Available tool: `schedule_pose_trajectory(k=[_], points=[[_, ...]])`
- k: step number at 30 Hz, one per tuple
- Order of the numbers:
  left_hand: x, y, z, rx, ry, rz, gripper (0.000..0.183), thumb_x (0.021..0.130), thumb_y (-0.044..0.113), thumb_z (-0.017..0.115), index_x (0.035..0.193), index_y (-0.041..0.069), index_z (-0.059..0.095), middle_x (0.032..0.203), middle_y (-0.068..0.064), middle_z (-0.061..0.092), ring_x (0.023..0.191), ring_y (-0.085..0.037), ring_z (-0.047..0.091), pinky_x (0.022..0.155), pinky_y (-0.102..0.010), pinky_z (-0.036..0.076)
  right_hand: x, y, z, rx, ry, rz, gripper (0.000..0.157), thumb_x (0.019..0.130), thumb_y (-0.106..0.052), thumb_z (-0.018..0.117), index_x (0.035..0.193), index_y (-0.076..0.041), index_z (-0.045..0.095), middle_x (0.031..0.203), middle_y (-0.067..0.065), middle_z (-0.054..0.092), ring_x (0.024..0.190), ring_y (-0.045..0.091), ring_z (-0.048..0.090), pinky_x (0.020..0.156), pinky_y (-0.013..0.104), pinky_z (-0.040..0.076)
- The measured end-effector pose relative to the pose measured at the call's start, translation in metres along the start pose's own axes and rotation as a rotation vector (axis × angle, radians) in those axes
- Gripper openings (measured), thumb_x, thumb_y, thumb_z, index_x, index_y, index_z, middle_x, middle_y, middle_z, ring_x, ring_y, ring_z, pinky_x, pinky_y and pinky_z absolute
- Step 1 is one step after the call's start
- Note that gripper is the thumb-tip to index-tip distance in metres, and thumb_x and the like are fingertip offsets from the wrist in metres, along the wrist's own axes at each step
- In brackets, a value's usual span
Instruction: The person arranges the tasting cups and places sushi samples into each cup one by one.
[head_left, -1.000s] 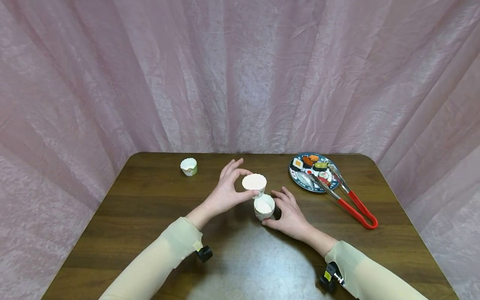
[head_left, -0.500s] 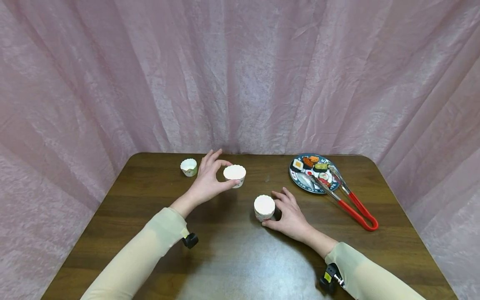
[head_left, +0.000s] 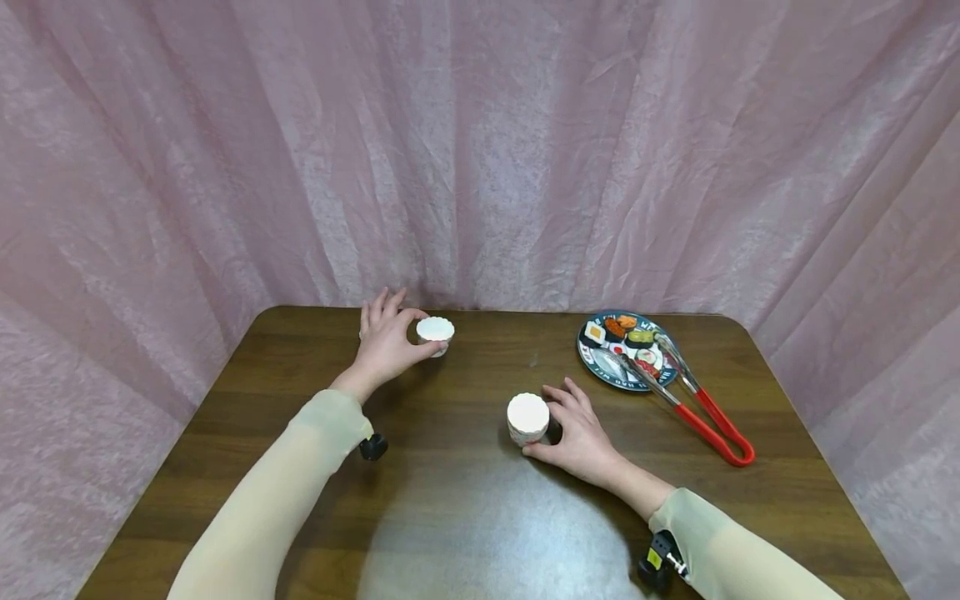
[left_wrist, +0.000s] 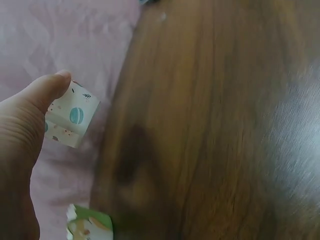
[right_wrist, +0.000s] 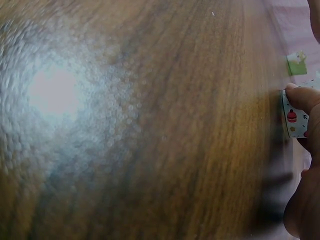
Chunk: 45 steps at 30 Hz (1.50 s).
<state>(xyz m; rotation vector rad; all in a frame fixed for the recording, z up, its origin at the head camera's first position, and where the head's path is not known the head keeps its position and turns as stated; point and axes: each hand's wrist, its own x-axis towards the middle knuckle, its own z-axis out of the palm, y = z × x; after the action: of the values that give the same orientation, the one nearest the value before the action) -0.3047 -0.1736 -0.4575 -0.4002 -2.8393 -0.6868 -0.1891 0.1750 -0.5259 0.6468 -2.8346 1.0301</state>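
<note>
Green cup [left_wrist: 92,226] cropped in left-wrist view, white cup [head_left: 435,330] pinched by left hand [head_left: 384,342], another [head_left: 528,418] by right hand [head_left: 582,440], plate [head_left: 592,367] under tongs [head_left: 697,426].

- Left sleeve [head_left: 247,517]: long, pale cream, smooth fabric.
- Left cuff [head_left: 335,419]: pale green band, lying close round the wrist.
- Left wrist camera [head_left: 372,447]: small, black, rounded body; touch of yellow at the cuff side.
- Left hand [head_left: 386,343]: bare.
- Right sleeve [head_left: 750,554]: pale cream, matching the left.
- Right cuff [head_left: 690,518]: pale green, matching.
- Right wrist camera [head_left: 662,543]: black, blocky housing; yellow-green patch [head_left: 655,557]; slim silvery metal piece [head_left: 677,567] alongside.
- Right hand [head_left: 581,442]: bare.
</note>
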Motion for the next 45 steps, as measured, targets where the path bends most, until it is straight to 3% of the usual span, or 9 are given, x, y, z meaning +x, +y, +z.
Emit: schedule_pose_trajectory(k=[12,21,25,31,45], points=[[0.015,-0.032,0.017,0.111,-0.025,-0.084,0.070,0.082,0.069,0.073,0.128,0.016,0.068,0.164,-0.020,0.025,0.153,-0.043,0.001,0.116,-0.067,-0.010,0.000,-0.004,-0.001,-0.003,-0.006,0.011,0.057,0.073,-0.041,0.092,0.115,-0.008,0.072,0.153,0.017,0.047,0.152,0.044,0.017,0.118,0.064,0.020],[0.020,-0.034,0.015,0.107,-0.082,-0.119,0.069,0.083,0.065,0.075,0.131,0.015,0.065,0.165,-0.023,0.019,0.153,-0.045,-0.003,0.115,-0.068,-0.014,0.000,-0.004,-0.001,-0.002,-0.005,0.010,0.062,0.073,-0.040,0.092,0.120,-0.007,0.071,0.153,0.017,0.047,0.152,0.043,0.016,0.118,0.065,0.020],[0.023,-0.034,0.014,0.114,-0.090,-0.124,0.063,0.083,0.061,0.077,0.127,0.017,0.067,0.165,-0.024,0.019,0.153,-0.045,-0.003,0.115,-0.069,-0.011,0.000,-0.004,-0.001,0.001,-0.006,0.011,0.064,0.073,-0.040,0.092,0.123,-0.007,0.071,0.153,0.016,0.047,0.152,0.043,0.015,0.118,0.065,0.020],[0.022,-0.033,0.013,0.118,-0.095,-0.130,0.060,0.082,0.059,0.079,0.123,0.017,0.069,0.165,-0.023,0.020,0.154,-0.045,-0.002,0.115,-0.066,-0.016,0.000,-0.004,-0.001,0.000,-0.003,0.011,0.065,0.073,-0.041,0.092,0.125,-0.008,0.070,0.153,0.016,0.047,0.152,0.042,0.016,0.118,0.064,0.020],[0.022,-0.036,0.011,0.152,-0.130,-0.137,0.059,0.083,0.053,0.078,0.129,0.017,0.068,0.166,-0.022,0.016,0.154,-0.044,-0.003,0.115,-0.067,-0.015,-0.001,-0.005,-0.002,0.009,0.002,0.010,0.056,0.073,-0.040,0.092,0.117,-0.011,0.072,0.153,0.016,0.048,0.152,0.043,0.017,0.118,0.063,0.020]])
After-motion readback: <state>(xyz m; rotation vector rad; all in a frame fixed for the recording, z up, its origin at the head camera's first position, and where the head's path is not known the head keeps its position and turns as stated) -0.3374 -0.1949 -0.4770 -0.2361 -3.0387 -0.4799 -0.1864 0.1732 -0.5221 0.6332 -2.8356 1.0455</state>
